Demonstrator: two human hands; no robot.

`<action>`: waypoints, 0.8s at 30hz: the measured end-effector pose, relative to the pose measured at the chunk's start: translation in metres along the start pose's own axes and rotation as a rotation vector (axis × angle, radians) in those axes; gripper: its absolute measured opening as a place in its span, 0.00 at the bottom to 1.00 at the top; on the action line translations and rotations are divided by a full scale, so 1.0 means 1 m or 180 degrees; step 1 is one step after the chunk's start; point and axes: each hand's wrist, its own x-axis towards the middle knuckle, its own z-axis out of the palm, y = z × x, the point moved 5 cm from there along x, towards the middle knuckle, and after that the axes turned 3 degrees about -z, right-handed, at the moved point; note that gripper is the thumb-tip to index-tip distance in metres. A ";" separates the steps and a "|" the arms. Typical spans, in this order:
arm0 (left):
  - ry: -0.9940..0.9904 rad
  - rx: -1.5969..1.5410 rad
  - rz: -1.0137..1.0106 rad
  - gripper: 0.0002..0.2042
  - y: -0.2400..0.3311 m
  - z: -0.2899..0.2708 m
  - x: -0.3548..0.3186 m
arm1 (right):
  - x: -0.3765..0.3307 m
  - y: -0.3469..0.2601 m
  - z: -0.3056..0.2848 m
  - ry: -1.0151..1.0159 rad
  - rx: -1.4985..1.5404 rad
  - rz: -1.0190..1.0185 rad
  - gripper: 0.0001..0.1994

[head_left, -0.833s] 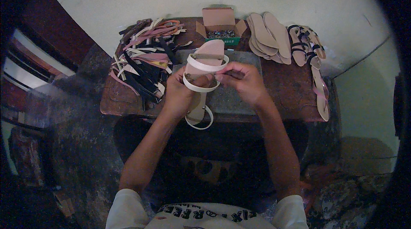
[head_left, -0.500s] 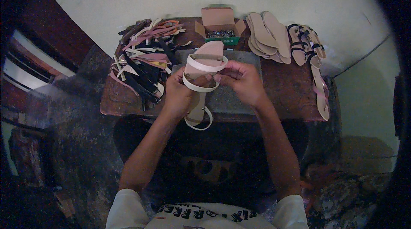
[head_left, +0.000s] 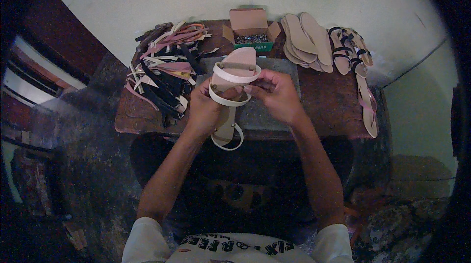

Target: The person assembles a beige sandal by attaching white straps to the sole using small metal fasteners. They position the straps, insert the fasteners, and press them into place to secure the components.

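Note:
A beige sandal is held above the table in front of me, its underside partly toward me, with cream straps looping out from its sole and small metal studs at the strap ends. Closed around its left edge is my left hand, the thumb lying across the sole. My right hand pinches the right edge where a cream strap meets the sole; its fingertips partly hide that joint. Closer to my body hangs a smaller strap loop near the narrow end.
A dark wooden table bears a grey slab under my hands. Left lies a heap of strap strips. At the back stands an open cardboard box of small metal pieces. Right are stacked soles, black-strapped sandals and a pink-strapped sandal.

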 end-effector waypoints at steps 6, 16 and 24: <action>0.0056 0.0077 -0.0081 0.17 0.002 0.000 -0.002 | 0.000 0.001 0.002 0.0062 -0.0083 -0.0046 0.09; -0.0030 -0.0124 -0.0086 0.18 -0.001 0.001 0.000 | -0.001 -0.005 0.005 0.0267 0.0044 -0.0281 0.06; -0.0043 0.0100 -0.0055 0.17 -0.003 -0.001 0.000 | -0.001 -0.005 0.006 0.0448 -0.0134 -0.0276 0.05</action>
